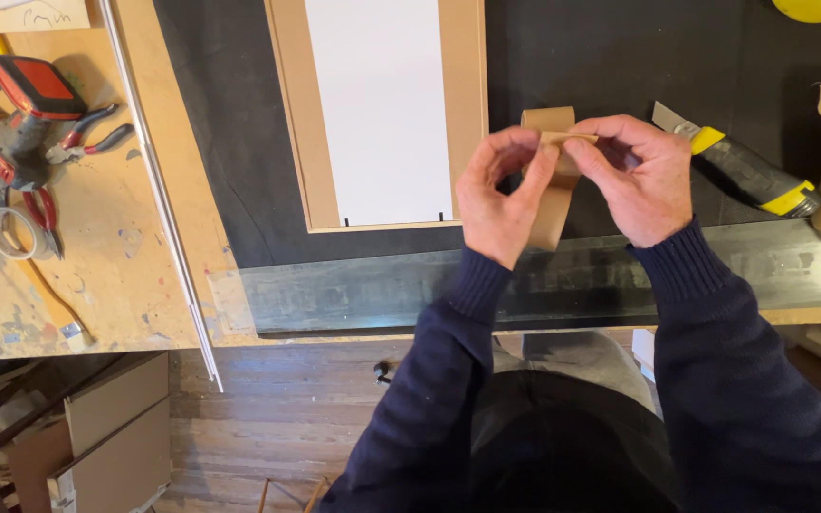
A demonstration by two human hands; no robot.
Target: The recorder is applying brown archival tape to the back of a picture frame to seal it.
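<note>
brown paper tape strip [555, 204], flat and matte, held above the black counter [230, 114]. left hand [494, 195] and right hand [640, 180] fingers pinched on its top end (yellow-black utility knife [743, 171] lies nearby).

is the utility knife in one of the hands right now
No, the utility knife lies on the dark mat beside the right hand, while both hands pinch a brown tape strip.
</note>
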